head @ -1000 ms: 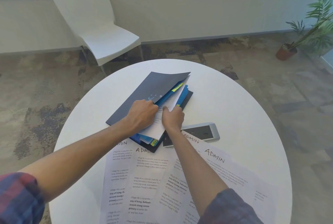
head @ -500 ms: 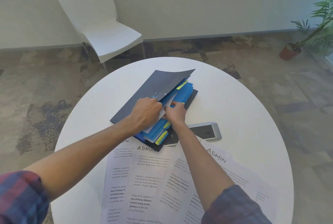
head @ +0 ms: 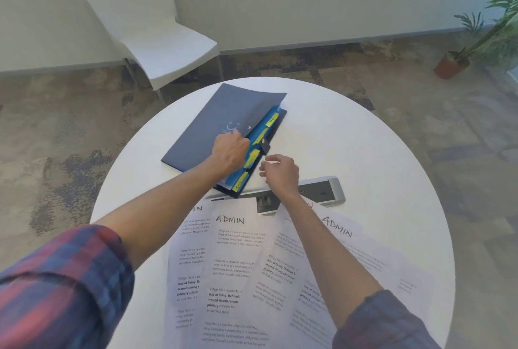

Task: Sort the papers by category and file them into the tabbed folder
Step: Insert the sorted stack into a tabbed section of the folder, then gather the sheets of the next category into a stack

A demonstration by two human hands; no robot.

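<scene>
A dark navy tabbed folder [head: 213, 121] lies on the round white table [head: 350, 146], with blue dividers and yellow tabs [head: 252, 158] showing along its right edge. My left hand [head: 231, 149] grips the lifted front cover at its lower right edge, fingers tucked under it. My right hand [head: 279, 172] hovers just right of the folder, fingers loosely curled, holding nothing. Several printed sheets headed ADMIN [head: 232, 259] lie fanned out on the near half of the table, under my forearms.
A grey power socket unit [head: 322, 190] sits in the table just right of the folder, partly under my right wrist. A white chair [head: 157, 40] stands behind the table. A potted plant [head: 459, 59] is on the floor at the far right.
The white sheet that both hands were pushing between the dividers is now inside the folder. My right hand has let go and pulled back to the right. The cover has come lower.
</scene>
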